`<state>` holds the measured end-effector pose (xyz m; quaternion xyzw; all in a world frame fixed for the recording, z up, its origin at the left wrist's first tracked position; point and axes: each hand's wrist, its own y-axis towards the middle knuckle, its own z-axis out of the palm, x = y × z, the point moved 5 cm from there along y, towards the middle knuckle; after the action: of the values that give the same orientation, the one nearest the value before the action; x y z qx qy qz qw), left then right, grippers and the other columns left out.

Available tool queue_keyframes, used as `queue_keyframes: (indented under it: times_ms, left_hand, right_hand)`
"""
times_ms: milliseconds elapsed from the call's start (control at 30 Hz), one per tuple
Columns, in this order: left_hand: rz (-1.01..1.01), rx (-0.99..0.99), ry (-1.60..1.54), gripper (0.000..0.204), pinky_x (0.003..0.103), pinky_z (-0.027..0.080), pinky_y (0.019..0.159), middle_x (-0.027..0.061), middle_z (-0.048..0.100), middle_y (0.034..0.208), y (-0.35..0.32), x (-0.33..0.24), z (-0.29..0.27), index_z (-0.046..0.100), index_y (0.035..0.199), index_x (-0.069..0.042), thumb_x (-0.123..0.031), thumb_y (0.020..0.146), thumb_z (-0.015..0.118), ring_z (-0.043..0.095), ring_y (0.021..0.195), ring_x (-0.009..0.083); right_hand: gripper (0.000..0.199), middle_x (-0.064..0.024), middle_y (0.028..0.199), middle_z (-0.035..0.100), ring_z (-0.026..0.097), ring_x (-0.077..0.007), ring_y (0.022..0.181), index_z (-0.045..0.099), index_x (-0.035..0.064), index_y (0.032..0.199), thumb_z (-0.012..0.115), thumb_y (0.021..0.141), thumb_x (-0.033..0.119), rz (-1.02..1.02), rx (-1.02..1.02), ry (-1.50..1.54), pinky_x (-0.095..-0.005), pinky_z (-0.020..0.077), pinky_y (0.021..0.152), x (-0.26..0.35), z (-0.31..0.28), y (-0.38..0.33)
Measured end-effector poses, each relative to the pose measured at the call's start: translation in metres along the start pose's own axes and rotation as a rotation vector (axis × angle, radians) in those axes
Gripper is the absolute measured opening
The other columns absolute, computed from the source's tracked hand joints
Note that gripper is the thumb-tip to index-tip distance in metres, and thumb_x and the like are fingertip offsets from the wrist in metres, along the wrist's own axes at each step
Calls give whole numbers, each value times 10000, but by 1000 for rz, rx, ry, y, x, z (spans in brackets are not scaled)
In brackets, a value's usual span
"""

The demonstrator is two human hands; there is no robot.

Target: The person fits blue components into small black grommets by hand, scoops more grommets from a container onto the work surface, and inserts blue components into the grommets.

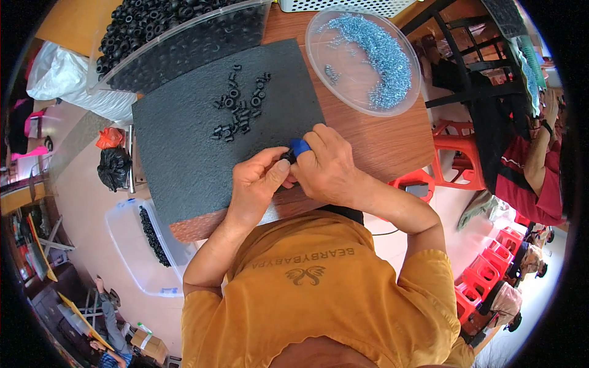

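Fingers of the left hand [256,179] are pinching a small black part [286,157] above the dark mat [184,141], right hand [327,164] meeting it with bent fingers, blue item [300,147] there held or worn (cannot tell), seemingly working the part, next move likely calling for steady pinch

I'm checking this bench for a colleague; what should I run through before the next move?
1. Black part in hand: ok, pinched by the left hand, with the right hand close beside it.
2. Black part's condition: cannot tell, fingers cover most of it.
3. Blue item at the right fingers, wrap or tool: cannot tell.
4. Loose black pieces on the dark mat: ok, scattered beyond the hands.
5. Light-blue bits contained: ok, in the round tray.
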<state>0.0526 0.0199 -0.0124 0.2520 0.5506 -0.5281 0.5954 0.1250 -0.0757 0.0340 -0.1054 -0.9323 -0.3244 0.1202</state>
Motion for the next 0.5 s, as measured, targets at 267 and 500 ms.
queue_keyframes:
  times_ms: [267,500]
  left_hand:
    - [286,-125,298,146,222,451,541,63,598,733,-4,-7,-1,603,973,34,-53,864,559,550,593,99]
    - [404,-162,462,118,250,428,487,81,565,669,-6,-17,6,600,920,24,8,806,580,541,535,131]
  right_hand:
    - [172,-120,635,418,427,-253,632,456,27,582,595,586,129,17,63,-37,-362,357,518,8,0,-2]
    - [158,-116,640,423,426,-252,642,472,22,590,565,608,149,-14,137,-133,-343,343,518,13,3,-4]
